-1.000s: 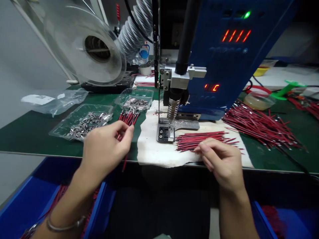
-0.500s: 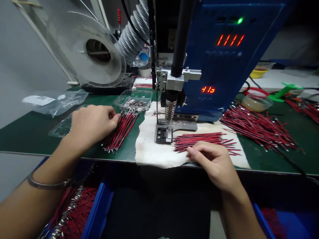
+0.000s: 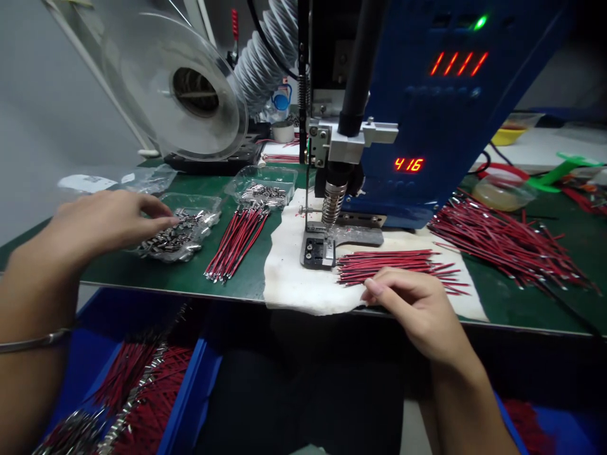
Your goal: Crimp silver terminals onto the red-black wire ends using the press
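My left hand (image 3: 107, 218) hovers over a clear plastic tray (image 3: 208, 205) heaped with small metal terminals (image 3: 183, 230). Its fingers are slightly curled and apart, with nothing visible in them. At the front edge of the bench, my right hand (image 3: 412, 306) has thumb and forefinger pressed together; whatever they pinch is hidden. Just behind it, a row of red-and-black wires (image 3: 379, 262) lies on a white cloth (image 3: 294, 287). The soldering head (image 3: 334, 205) of a blue machine (image 3: 427, 126) stands over a small black fixture (image 3: 313, 251) left of those wires.
A bundle of wires (image 3: 237, 243) lies between the left tray and the cloth, near a second tray (image 3: 289, 183) of metal parts. A larger wire pile (image 3: 502, 240) is at right. Blue bins (image 3: 190, 385) with wires sit below the bench. A clear reel (image 3: 142, 95) stands behind.
My left hand has moved left, from the wire bundle to above the tray of terminals. My right hand stays by the wires on the cloth. The view has shifted slightly.
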Motion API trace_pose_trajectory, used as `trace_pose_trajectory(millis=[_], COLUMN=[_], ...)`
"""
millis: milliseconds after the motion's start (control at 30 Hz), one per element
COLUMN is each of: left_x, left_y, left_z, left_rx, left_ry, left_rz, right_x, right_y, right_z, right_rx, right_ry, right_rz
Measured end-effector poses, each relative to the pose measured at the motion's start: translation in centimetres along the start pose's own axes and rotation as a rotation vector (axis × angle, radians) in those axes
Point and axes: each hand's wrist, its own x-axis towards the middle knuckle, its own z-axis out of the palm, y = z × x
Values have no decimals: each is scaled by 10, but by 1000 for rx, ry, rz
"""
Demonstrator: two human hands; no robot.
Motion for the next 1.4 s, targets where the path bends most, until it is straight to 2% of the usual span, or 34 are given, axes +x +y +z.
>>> trace_pose_trajectory(millis=[100, 233, 433, 533, 600, 633, 667, 700, 833, 967, 1067, 1167, 1267, 1333, 1400], left_x=[12, 19, 10, -8, -27, -37, -48, -58, -87, -96, -96, -96, -96, -97, -97], left_y=[-17, -22, -1, 16, 31, 39, 48, 57, 95, 122, 128, 125, 121, 122, 124], left_z=[7, 18, 14, 10, 13, 18, 24, 32, 74, 106, 117, 122, 124, 124, 123], left_rx=[340, 297, 266, 257, 145, 19, -104, -240, -738, -953, -1040, -1119, -1193, -1198, -1184], left_ry=[-175, -227, -189, 8, 176, 234, 246, 227, -5, -89, -163, -209, -214, -206, -193], left_rz=[-45, 34, -8, -8, 46, 86, 86, 73, 79, 118, 97, 57, 31, 20, 15], right_x=[0, -1, -1, -1, -2, -2, -2, -2, -1, -2, -2, 5, 26, 48, 73], right_y=[0, -1, -2, 0, 2, 3, 4, 5, 4, 2, -1, -7, -19, -27, -31], right_z=[1, 4, 5, 4, 5, 5, 6, 6, 9, 11, 10, 0, -20, -36, -48], right_rx=[6, -15, -56, -31, 42, 87, 129, 162, 182, 173, 193, 123, -217, -474, -631], right_ry=[18, 48, 86, 96, 129, 151, 170, 187, 205, 204, 200, 156, 84, -81, -341], right_rz=[22, 50, 36, 36, 63, 83, 102, 116, 139, 153, 172, 176, 114, 21, -81])
